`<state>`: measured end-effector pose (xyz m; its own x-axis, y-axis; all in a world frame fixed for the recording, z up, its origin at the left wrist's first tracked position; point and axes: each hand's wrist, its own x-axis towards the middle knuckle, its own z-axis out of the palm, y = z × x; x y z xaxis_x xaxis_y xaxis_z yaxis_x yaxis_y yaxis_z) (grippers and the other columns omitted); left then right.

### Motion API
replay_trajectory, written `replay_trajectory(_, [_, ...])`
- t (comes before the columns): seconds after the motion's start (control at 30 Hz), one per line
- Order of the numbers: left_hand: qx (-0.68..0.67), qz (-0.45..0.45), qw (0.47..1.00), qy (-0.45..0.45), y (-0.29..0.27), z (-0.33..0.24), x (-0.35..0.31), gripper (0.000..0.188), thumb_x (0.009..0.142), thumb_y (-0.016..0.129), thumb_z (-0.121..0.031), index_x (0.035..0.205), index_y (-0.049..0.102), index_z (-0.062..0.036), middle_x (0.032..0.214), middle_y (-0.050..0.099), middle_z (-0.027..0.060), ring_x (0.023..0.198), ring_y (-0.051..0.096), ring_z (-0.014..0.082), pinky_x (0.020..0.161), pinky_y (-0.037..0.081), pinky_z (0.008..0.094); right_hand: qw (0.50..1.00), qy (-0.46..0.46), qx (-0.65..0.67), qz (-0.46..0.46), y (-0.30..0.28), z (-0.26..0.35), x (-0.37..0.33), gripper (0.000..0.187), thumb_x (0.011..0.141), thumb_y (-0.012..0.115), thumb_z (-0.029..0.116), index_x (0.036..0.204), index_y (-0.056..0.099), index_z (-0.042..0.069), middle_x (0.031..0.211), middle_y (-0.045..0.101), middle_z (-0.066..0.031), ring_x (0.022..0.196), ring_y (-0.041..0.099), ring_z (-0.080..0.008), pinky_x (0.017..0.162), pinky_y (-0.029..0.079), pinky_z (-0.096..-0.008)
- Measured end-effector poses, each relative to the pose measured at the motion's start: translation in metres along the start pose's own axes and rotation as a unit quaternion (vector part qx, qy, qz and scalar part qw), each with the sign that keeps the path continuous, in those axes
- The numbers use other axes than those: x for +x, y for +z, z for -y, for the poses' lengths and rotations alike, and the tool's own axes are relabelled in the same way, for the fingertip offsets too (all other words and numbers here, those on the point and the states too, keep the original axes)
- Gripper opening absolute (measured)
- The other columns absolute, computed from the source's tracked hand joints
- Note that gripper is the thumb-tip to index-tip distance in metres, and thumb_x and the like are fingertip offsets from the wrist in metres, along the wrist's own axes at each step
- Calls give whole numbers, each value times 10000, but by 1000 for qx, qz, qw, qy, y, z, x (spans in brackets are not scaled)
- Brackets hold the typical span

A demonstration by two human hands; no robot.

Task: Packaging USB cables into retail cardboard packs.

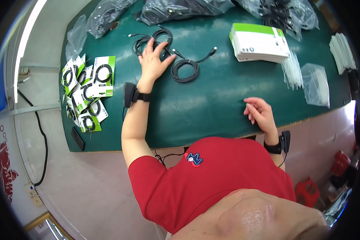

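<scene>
My left hand (153,64) reaches to the far part of the green table, fingers spread, over coiled black cables (167,33). Its fingertips lie at the coils; whether they press on them I cannot tell. Just right of that hand, a single coiled black cable (185,79) lies apart, with one plug end sticking out to the upper right. My right hand (260,113) hovers near the table's front edge, fingers loosely bent and nothing seen in them. Each wrist wears a black strapped device.
Carded cable packs (86,94) heap at the left, near a black phone-like slab (78,139). Plastic bags of cables (180,10) line the far edge. On the right are a stack of printed cards (260,43), white ties (293,72), a clear bag (316,85) and another white stack (342,53).
</scene>
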<state>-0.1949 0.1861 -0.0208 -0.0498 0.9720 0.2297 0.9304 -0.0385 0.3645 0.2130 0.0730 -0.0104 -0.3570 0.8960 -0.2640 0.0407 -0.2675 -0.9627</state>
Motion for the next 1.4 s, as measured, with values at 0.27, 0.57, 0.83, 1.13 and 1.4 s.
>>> replay_trajectory(0.27, [-13, -117, 984, 133, -7, -71, -55, 344, 799, 745, -290, 1091, 668, -126, 1313, 541, 129, 1247, 478, 335, 1002, 337, 573, 999, -45, -24, 1, 0, -9, -2, 206, 966, 547, 70, 1154, 604, 7, 782, 634, -42, 572, 510, -33, 481, 398, -161])
replay_trajectory(0.57, [-47, -63, 982, 172, 6, -118, -107, 238, 740, 766, -140, 948, 681, -62, 958, 640, 65, 868, 575, 277, 730, 494, 359, 996, -77, -45, 10, 3, -14, -8, 205, 951, 585, 81, 1139, 622, 11, 793, 632, -10, 616, 538, -26, 514, 417, -161])
replay_trajectory(0.83, [-47, -29, 986, 160, 9, -120, -112, 224, 707, 764, -114, 902, 671, -57, 884, 634, 65, 819, 578, 277, 722, 498, 365, 994, -103, -42, 18, 2, -19, -8, 209, 957, 574, 90, 1150, 616, 21, 810, 644, -25, 595, 511, -24, 486, 387, -163])
replay_trajectory(1.13, [-176, 42, 930, 321, -33, -162, -126, 228, 688, 712, -3, 907, 674, -56, 923, 646, 60, 895, 605, 260, 755, 514, 359, 992, -108, -19, -59, -2, 19, 11, 217, 960, 593, 140, 1127, 633, 7, 871, 669, -45, 605, 498, -17, 497, 372, -149])
replay_trajectory(1.4, [-119, -201, 912, 336, -23, -179, -135, 404, 705, 704, 41, 1099, 673, -47, 1111, 639, 113, 984, 633, 253, 793, 531, 344, 975, -26, 210, 64, 21, 49, 15, 243, 1004, 538, 271, 1054, 601, 43, 858, 606, -44, 582, 403, -16, 490, 336, -176])
